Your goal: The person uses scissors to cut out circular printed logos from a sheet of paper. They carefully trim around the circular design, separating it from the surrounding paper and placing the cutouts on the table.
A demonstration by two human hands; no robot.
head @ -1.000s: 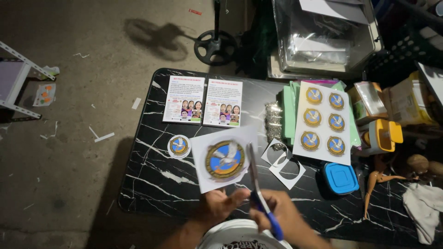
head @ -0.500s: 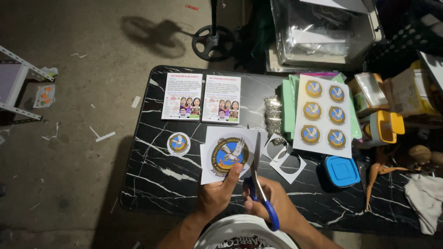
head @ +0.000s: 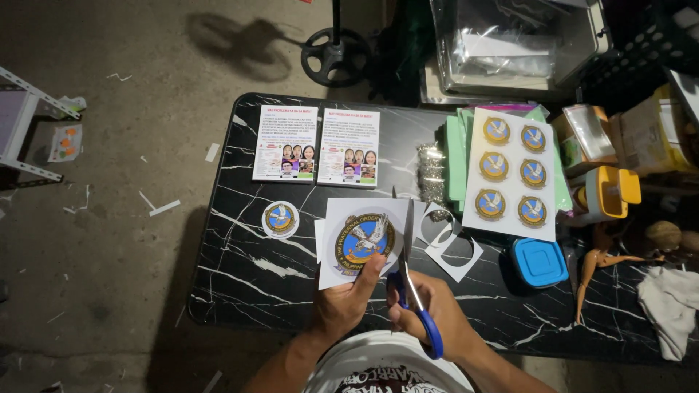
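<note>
My left hand (head: 348,301) pinches the bottom edge of a white paper square (head: 362,241) printed with a round blue and gold bird emblem, held above the black marbled table (head: 247,269). My right hand (head: 426,313) grips blue-handled scissors (head: 412,280). Their blades point away from me along the paper's right edge. A small round emblem cut-out (head: 280,218) lies on the table to the left.
Two printed flyers (head: 317,144) lie at the back. A white sheet of several emblems (head: 510,173) rests on green paper; white offcuts (head: 449,244) lie beside it. A blue lid (head: 539,262), yellow container (head: 608,193), doll (head: 608,255) and cloth (head: 670,306) crowd the right.
The paper has been turned and drawn closer to me. The scissors have shifted from below the paper to along its right edge.
</note>
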